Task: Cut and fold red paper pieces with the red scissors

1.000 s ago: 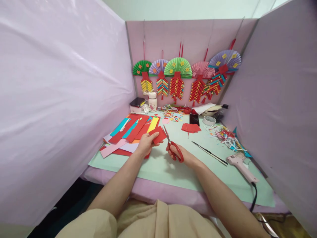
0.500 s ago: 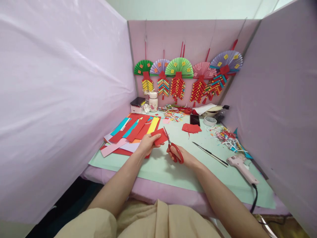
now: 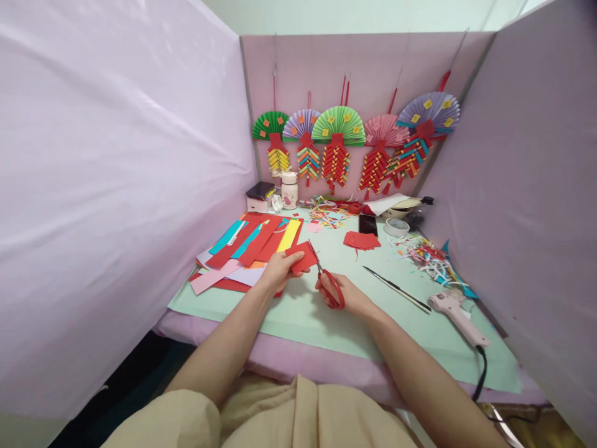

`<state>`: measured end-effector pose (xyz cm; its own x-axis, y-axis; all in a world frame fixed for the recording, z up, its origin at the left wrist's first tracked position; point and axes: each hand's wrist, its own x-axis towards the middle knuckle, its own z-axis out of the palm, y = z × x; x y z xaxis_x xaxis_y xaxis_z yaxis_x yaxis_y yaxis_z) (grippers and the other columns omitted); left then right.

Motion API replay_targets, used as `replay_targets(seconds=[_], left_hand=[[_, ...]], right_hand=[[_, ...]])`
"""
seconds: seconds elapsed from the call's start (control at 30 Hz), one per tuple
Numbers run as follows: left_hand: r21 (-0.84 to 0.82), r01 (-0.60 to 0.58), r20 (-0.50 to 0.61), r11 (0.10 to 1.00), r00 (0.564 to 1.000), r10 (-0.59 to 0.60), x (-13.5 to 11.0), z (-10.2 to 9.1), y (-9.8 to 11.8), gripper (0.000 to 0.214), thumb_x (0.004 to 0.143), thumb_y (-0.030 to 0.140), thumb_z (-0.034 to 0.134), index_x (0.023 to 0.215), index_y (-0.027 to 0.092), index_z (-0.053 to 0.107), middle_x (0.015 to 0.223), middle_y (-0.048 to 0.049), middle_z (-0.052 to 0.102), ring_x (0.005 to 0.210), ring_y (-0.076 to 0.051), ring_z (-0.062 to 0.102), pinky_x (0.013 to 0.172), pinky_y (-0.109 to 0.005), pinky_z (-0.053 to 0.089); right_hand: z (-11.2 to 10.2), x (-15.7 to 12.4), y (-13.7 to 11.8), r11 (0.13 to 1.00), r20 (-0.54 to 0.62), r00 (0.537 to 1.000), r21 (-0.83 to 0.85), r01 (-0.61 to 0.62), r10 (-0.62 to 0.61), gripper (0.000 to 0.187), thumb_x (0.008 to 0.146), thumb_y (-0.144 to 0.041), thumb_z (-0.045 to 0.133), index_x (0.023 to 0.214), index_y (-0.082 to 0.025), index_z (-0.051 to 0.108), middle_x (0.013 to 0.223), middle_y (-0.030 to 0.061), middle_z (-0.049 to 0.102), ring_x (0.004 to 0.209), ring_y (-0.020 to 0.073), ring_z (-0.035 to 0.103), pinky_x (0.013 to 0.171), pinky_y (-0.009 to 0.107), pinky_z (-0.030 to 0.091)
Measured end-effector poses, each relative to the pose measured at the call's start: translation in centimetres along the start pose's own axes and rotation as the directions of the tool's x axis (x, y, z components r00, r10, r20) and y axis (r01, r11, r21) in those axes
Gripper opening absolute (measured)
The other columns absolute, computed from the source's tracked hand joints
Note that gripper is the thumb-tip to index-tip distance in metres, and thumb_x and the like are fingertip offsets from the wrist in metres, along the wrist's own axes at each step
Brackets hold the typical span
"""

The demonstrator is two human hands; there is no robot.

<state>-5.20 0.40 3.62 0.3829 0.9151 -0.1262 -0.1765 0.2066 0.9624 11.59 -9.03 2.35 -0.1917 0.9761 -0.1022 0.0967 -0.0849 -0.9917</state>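
Note:
Between its thumb and fingers, my left hand [image 3: 280, 272] pinches a small red paper piece [image 3: 301, 256] above the table. My right hand [image 3: 338, 292] grips red-handled scissors [image 3: 333, 290], with fingers in the loops. The blades lie along the right edge of the red paper, nearly closed on it. To the left of my left hand lie strips of coloured paper, among them a red strip [image 3: 261, 242] and a yellow strip [image 3: 289, 236]. A small stack of red paper pieces [image 3: 362, 241] rests beyond my right hand.
A pen-like tool [image 3: 396, 289] and a pink glue gun [image 3: 459, 316] with a black cord lie on the right. Paper scraps [image 3: 429, 258], a tape roll [image 3: 397, 227] and a phone [image 3: 367, 224] are farther back. A white bottle [image 3: 289, 191] stands near the back wall, below hanging paper fans [image 3: 338, 127].
The scissor blades have closed somewhat along the right edge of the red paper. Both hands stay in nearly the same place, and the view has shifted very slightly.

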Motion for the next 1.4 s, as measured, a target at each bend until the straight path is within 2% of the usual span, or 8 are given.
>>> replay_targets(seconds=[0.7, 1.13, 1.4], left_hand=[[0.001, 0.031, 0.01, 1.0, 0.999, -0.031, 0.09, -0.16, 0.14, 0.024, 0.073, 0.029, 0.072, 0.084, 0.007, 0.067, 0.078, -0.0111, 0.07, 0.062, -0.016, 0.069, 0.043, -0.016, 0.048], [0.022, 0.054, 0.007, 0.998, 0.999, -0.054, -0.14, -0.02, 0.38, 0.02, 0.075, 0.027, 0.07, 0.082, 0.008, 0.067, 0.074, -0.0102, 0.07, 0.06, -0.015, 0.068, 0.043, -0.016, 0.047], [0.011, 0.046, 0.024, 0.999, 0.999, -0.046, 0.09, -0.12, 0.13, 0.021, 0.073, 0.027, 0.072, 0.08, 0.009, 0.067, 0.069, -0.0089, 0.069, 0.058, -0.015, 0.067, 0.041, -0.015, 0.044]], right_hand=[[0.38, -0.17, -0.19, 0.999, -0.04, 0.999, -0.042, -0.019, 0.017, 0.053, 0.079, -0.07, 0.048, 0.08, -0.017, 0.053, 0.058, -0.0042, 0.042, 0.048, 0.0097, 0.04, 0.045, 0.024, 0.032], [0.37, -0.15, 0.32, 0.986, -0.069, 0.997, -0.165, 0.01, -0.021, 0.05, 0.081, -0.068, 0.046, 0.077, -0.018, 0.051, 0.057, -0.0041, 0.042, 0.049, 0.0105, 0.039, 0.046, 0.024, 0.032], [0.14, -0.18, 0.19, 0.966, -0.092, 0.995, -0.259, 0.016, -0.041, 0.047, 0.081, -0.065, 0.047, 0.068, -0.02, 0.043, 0.057, -0.004, 0.041, 0.05, 0.0101, 0.034, 0.048, 0.025, 0.027]])
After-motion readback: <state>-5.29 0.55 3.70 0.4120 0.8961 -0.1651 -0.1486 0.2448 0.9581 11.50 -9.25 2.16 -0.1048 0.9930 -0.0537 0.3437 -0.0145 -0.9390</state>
